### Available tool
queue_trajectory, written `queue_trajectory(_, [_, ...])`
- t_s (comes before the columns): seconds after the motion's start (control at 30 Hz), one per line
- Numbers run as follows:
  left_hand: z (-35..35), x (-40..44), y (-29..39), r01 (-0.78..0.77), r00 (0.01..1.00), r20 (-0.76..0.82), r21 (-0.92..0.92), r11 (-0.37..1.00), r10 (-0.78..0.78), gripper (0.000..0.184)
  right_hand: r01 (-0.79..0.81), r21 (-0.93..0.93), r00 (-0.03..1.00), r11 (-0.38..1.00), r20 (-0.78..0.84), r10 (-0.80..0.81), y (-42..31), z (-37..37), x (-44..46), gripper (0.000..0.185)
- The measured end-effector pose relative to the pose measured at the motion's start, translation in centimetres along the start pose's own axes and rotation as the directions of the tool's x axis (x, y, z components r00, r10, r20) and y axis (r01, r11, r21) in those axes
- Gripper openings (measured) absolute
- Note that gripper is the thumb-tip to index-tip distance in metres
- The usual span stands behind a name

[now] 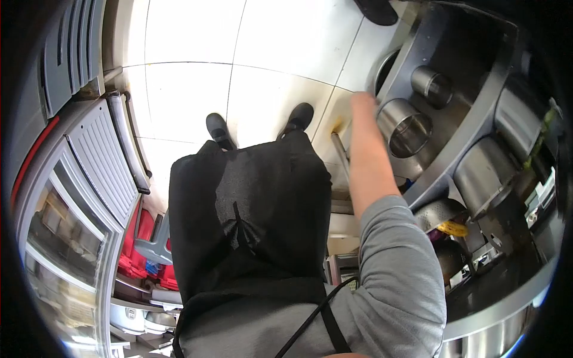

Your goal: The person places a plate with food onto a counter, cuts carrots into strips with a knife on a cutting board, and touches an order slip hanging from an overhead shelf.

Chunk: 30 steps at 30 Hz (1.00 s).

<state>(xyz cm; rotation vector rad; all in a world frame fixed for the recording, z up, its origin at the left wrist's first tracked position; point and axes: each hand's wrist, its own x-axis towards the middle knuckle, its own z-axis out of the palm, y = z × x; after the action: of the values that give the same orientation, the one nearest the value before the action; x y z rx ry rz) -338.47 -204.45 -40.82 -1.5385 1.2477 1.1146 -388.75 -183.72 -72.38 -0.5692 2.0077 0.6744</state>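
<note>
My right hand (363, 104) reaches forward beside the edge of the metal sink unit, next to a wide steel pot (389, 113). The hand is blurred and its fingers cannot be made out, so neither its grip nor contact with the pot is clear. A smaller steel container (422, 80) lies beyond that pot, inside the sink (464, 51). My left hand is outside the view. A dark apron (256, 203) covers my front.
A slatted appliance with glass panels (104, 161) stands at left, above red bins (136, 244). At right, a perforated bowl (439, 213) and large pot (484, 173) sit beyond the counter rim. Another person's shoe (379, 11) is at the top.
</note>
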Motion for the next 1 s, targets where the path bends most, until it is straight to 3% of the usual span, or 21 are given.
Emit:
queue_trajectory(0.07, [-0.3,-0.3,-0.2,-0.028,1.0,-0.006,-0.01,1.0,0.028,0.046,-0.014,0.205,0.998,0.979,0.063,0.001,-2.4,2.8,-0.4,0.029])
queue_trajectory(0.1, [-0.5,-0.7,-0.6,-0.039,0.999,-0.011,-0.018,0.999,0.039,0.046,-0.109,0.288,0.991,0.951,0.112,0.079,-4.3,1.3,-3.4,0.029])
queue_trajectory(0.17, [-1.3,-1.7,-1.5,-0.063,0.998,-0.026,-0.036,0.997,0.062,0.047,-0.067,0.417,0.984,0.906,0.176,-0.008,-8.1,3.0,-6.4,0.029])
queue_trajectory(0.2, [-1.9,-2.3,-2.2,-0.074,0.997,-0.035,-0.041,0.996,0.073,0.047,0.021,0.425,0.967,0.905,0.22,-0.126,-9.7,-0.3,-10.7,0.03])
queue_trajectory(0.33, [-5.2,-7.2,-7.5,-0.094,0.99,-0.113,-0.091,0.991,0.084,0.048,0.315,0.532,0.947,0.786,-0.12,-0.298,-16.5,-1.9,-18.5,0.035])
queue_trajectory(0.43, [-7.2,-12.4,-15.0,-0.065,0.982,-0.185,-0.146,0.987,0.038,0.049,0.48,0.357,0.876,0.801,-0.15,-0.458,-19.9,-7.2,-23.6,0.034])
queue_trajectory(0.5, [-7.5,-15.7,-20.7,-0.039,0.972,-0.234,-0.208,0.977,-0.011,0.049,0.526,0.149,0.849,0.838,-0.148,-0.507,-21.0,-13.5,-27.6,0.034])
queue_trajectory(0.53, [-6.9,-17.0,-23.3,-0.027,0.966,-0.256,-0.253,0.967,-0.04,0.049,0.578,-0.062,0.803,0.814,-0.137,-0.581,-21.3,-16.5,-28.9,0.033])
queue_trajectory(0.57, [-6.0,-18.0,-25.7,-0.009,0.96,-0.271,-0.298,0.954,-0.076,0.05,0.635,-0.301,0.723,0.712,-0.095,-0.684,-21.2,-19.8,-30.2,0.034])
queue_trajectory(0.6, [-4.2,-18.6,-27.7,-0.003,0.949,-0.295,-0.369,0.929,-0.114,0.05,0.634,-0.354,0.688,0.688,-0.147,-0.71,-20.8,-24.6,-34.2,0.033])
queue_trajectory(0.67, [1.0,-19.1,-29.1,-0.011,0.923,-0.331,-0.535,0.845,-0.197,0.05,0.621,-0.564,0.606,0.544,-0.094,-0.79,-20.9,-29.7,-30.9,0.032])
queue_trajectory(0.73, [6.5,-17.8,-25.9,-0.072,0.9,-0.349,-0.71,0.7,-0.261,0.051,0.513,-0.782,0.596,0.354,0.027,-0.802,-23.3,-37.9,-24.9,0.036])
queue_trajectory(0.8, [11.3,-17.1,-22.1,-0.125,0.88,-0.303,-0.892,0.435,-0.367,0.051,0.291,-0.926,0.718,0.24,0.045,-0.695,-25.6,-47.1,-27.6,0.044])
queue_trajectory(0.87, [15.2,-17.3,-18.5,-0.062,0.919,-0.094,-0.994,0.095,-0.383,0.049,0.171,-0.977,0.734,0.126,0.041,-0.678,-31.6,-50.2,-32.2,0.038])
queue_trajectory(0.9, [18.2,-16.7,-18.2,-0.132,0.87,-0.243,-0.953,0.272,-0.429,0.048,0.154,-0.986,0.726,0.07,0.065,-0.685,-34.8,-49.2,-35.1,0.036])
queue_trajectory(1.0, [25.2,-17.2,-16.2,-0.046,0.922,-0.086,-0.992,0.115,-0.378,0.049,0.168,-0.972,0.622,-0.165,0.234,-0.747,-45.4,-42.7,-41.4,0.03])
